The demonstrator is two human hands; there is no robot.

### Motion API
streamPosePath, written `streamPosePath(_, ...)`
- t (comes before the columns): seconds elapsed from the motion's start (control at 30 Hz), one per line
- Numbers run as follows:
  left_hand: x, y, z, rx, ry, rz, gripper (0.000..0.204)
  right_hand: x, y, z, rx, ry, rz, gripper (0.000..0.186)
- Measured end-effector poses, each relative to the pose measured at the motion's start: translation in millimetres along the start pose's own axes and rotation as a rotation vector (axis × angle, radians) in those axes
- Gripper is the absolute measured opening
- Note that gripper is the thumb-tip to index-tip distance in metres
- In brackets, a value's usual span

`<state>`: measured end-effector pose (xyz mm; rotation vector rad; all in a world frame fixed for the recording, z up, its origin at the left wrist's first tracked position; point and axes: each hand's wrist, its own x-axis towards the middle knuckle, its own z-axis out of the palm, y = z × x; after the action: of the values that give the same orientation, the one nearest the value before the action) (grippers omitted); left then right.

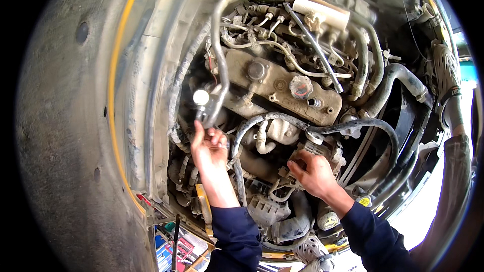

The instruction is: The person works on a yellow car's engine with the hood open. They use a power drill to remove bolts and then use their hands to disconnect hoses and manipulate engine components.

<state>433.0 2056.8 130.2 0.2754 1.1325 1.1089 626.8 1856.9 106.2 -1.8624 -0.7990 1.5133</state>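
Note:
I look into an open engine bay. My left hand [209, 147] is closed round the lower end of what looks like a small flashlight [201, 102], whose round end is bright white. It is beside a bent metal pipe [222, 63]. My right hand [316, 174], its fingers curled, lies against a ribbed metal part [316, 147] below the black hose [272, 117]. What its fingertips grip is hidden. Beyond both hands is the dusty valve cover [282, 95], with a filler cap [301, 86] and a small socket [315, 102] on it.
A long metal bar [312, 40] lies across the engine's lines. At the right a co-worker's sleeve [456, 171] leads up to a patterned glove [446, 65]. Another such glove [310, 249] is at the bottom rim. The raised hood [75, 121] fills the left; coloured tools [176, 247] lie below.

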Motion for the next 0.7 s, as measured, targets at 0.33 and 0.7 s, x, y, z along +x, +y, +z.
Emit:
streamPosePath(0.33,38.5,19.5,-8.7,-0.027,0.053,-0.051,0.013,0.9,35.4,1.0,-0.116,0.217,-0.211,0.025)
streamPosePath(0.7,50.9,31.7,-7.1,-0.021,0.044,-0.027,0.014,1.0,46.3,12.1,-0.232,0.376,-0.424,0.027)
